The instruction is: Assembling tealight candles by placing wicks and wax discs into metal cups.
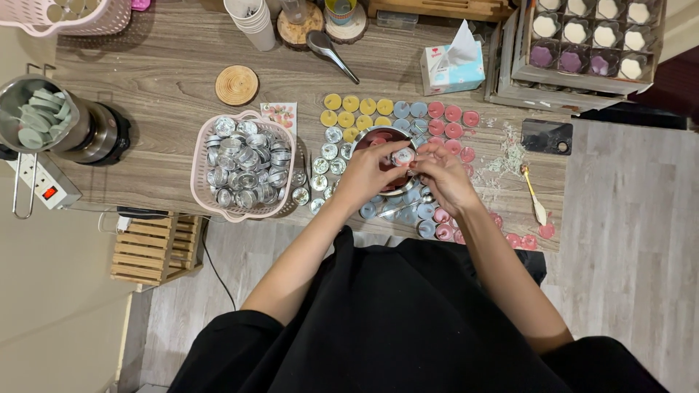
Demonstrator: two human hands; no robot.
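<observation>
I see my left hand [371, 171] and right hand [444, 175] pinching one small tin cup [403, 156], mouth upward, over one metal bowl [378, 138]; one pink basket [244, 166] sits left.

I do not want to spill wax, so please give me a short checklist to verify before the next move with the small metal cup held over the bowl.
1. Small metal cup held by both hands, left hand and right hand: ok.
2. Cup is over the metal bowl, not over the bare table: ok.
3. Cup level or tilted: cannot tell, fingers hide it.
4. Filled candles close around the bowl, little free room: not ok.
5. Pink basket of empty cups near the left hand: ok.
6. Wax still liquid: cannot tell.
</observation>
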